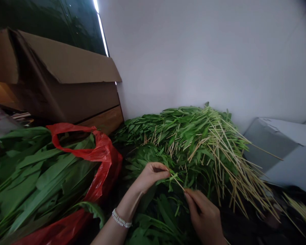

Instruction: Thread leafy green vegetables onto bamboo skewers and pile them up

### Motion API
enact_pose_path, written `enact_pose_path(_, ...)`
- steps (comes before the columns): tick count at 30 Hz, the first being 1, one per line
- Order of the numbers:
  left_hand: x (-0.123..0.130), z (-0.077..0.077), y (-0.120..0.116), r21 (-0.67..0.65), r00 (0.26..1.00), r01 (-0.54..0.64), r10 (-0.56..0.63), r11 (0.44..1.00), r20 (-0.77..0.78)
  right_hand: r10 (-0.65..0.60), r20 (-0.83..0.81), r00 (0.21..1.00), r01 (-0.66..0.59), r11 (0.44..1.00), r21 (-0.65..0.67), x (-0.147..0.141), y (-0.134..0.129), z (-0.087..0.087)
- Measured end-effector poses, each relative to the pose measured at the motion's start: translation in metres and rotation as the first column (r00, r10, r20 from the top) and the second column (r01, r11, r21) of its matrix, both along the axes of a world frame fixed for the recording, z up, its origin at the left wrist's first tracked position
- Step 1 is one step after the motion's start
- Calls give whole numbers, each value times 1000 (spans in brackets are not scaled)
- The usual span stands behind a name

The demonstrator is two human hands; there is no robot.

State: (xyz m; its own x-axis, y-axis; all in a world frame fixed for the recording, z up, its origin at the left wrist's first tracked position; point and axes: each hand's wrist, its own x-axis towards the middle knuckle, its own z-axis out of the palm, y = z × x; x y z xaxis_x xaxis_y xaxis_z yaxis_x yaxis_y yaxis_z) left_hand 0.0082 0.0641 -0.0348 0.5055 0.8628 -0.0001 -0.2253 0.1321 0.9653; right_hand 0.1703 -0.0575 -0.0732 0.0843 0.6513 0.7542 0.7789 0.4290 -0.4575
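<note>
My left hand [153, 175], with a beaded bracelet at the wrist, is closed in a pinch on a small piece of green leaf [173, 177]. Between my two hands runs a thin wooden stick [180, 184], touching or passing through the leaf; I cannot tell which. The stick's lower end is pinched between the thumb and fingers of my right hand [204, 214]. Loose green leaves [158, 221] lie beneath both hands. Just beyond them spreads a big pile of leaves on thin sticks [183, 126], the bare stick ends fanning out to the right.
At left, a red plastic bag [102, 170] holds large green leaves [46, 170]. Behind it stands an open cardboard box [73, 95]. A white box [290, 149] is at the right, and a pale wall [193, 54] rises behind the pile.
</note>
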Motion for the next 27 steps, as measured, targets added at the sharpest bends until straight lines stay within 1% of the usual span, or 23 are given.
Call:
enact_pose_path(3, 3, 1, -1, 66, 999, 15, -12, 998, -35, -11, -4, 1000, 11, 1000, -11, 2, 0, 0)
enact_pose_path(9, 2, -4, 5, 242, 991, -60, 86, 968, -99, -9, -16, 1000, 8, 997, -72, 6, 0, -2)
enact_pose_path(10, 2, -4, 5, 280, 989, -45, 82, 959, -122, 4, -13, 1000, -5, 998, -70, 6, 0, -2)
enact_pose_path(12, 2, -4, 4, 381, 981, 29, 46, 924, -188, 41, 0, 999, -41, 997, -59, 5, 0, -3)
enact_pose_path(14, 2, -4, 3, 474, 963, 135, -3, 870, -270, 78, 26, 997, -76, 996, -52, 3, 0, -4)
enact_pose_path(16, 0, -3, 3, 537, 936, 229, -32, 812, -351, 101, 72, 992, -97, 994, -56, 2, -1, -4)
enact_pose_path(18, -2, -3, 4, 594, 901, 296, -12, 748, -434, 112, 120, 986, -105, 993, -60, 0, -2, -5)
enact_pose_path(21, -5, -4, 6, 671, 823, 376, 104, 639, -559, 122, 182, 976, -114, 992, -55, -1, -2, -7)
enact_pose_path(24, -6, -8, 8, 706, 711, 476, 243, 525, -660, 109, 230, 967, -100, 994, -52, -2, -2, -9)
enact_pose_path(26, -5, -12, 8, 713, 642, 525, 334, 465, -690, 90, 245, 965, -81, 996, -49, -1, -2, -10)
enact_pose_path(27, -5, -13, 8, 715, 612, 540, 375, 444, -696, 84, 250, 965, -74, 996, -48, -1, -2, -11)
